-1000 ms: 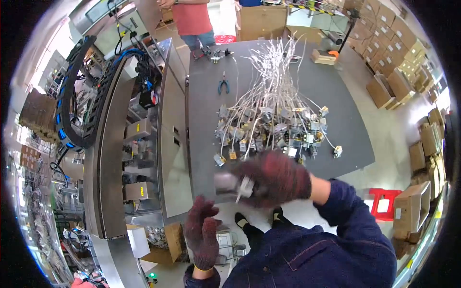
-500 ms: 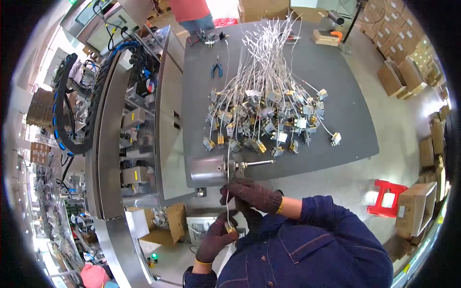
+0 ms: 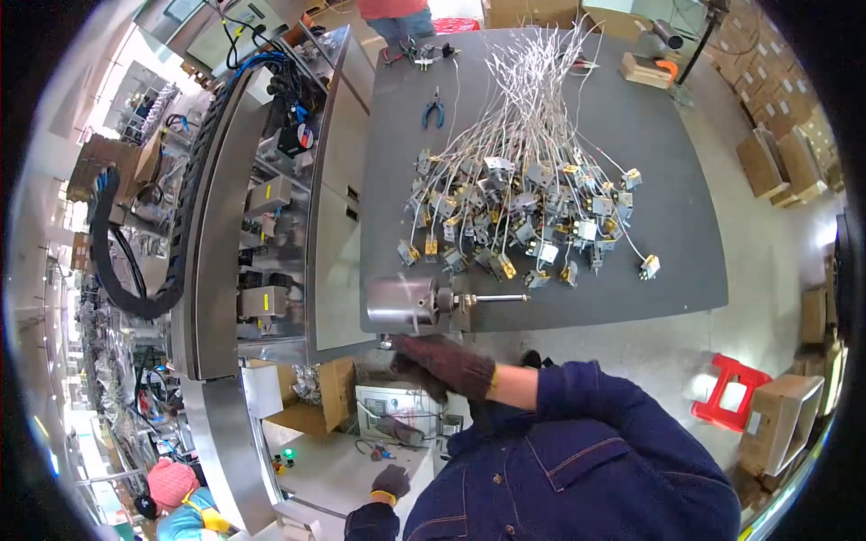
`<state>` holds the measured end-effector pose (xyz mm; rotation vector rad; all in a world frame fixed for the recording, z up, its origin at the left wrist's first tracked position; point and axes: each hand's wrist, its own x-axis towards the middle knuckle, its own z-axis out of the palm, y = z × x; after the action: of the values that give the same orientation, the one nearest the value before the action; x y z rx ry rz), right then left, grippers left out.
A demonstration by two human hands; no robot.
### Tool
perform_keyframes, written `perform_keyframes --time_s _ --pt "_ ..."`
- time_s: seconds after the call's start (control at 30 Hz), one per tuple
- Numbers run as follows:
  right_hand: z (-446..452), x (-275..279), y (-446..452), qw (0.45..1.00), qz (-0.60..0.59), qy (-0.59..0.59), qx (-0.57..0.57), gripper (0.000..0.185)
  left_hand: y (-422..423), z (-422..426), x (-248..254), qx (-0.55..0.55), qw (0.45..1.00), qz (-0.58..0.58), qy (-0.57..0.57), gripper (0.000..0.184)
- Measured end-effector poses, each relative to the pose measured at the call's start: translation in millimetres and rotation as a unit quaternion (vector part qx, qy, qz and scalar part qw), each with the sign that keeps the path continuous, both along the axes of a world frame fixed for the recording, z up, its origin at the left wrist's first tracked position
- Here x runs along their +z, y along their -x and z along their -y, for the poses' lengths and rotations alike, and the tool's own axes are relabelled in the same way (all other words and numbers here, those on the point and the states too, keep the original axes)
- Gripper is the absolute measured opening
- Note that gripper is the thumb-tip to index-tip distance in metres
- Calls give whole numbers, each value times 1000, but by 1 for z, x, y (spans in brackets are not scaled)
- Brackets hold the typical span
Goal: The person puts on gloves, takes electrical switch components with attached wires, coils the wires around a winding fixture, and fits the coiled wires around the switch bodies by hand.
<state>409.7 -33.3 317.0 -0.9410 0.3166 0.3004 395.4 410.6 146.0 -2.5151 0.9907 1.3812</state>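
My right hand, in a dark maroon knit glove, is at the table's front edge, just below a grey metal cylinder with a thin rod pointing right. Its fingers point left and are closed together; what they hold, if anything, is hidden. My left hand, gloved alike, is low beside my body, and its fingers are too unclear to read. Beyond the cylinder lies a large pile of small metal-and-brass switch-like parts, their white wires bundled toward the far edge.
Blue-handled pliers lie on the dark table, with more hand tools at its far left corner. A steel machine cabinet borders the left. A red stool and cartons stand right. Another person stands beyond.
My left hand has moved down and away from my right hand; the white-wired part it held is no longer visible there. My right hand has shifted left. The view has turned slightly.
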Motion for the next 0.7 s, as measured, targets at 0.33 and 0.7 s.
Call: perform_keyframes --time_s 0.33,0.7 --pt "78 15 44 797 167 575 84 37 -30 -57 -23 -45 978 -28 -203 33" --pt "132 49 34 718 190 627 232 22 2 115 10 5 998 58 -20 37"
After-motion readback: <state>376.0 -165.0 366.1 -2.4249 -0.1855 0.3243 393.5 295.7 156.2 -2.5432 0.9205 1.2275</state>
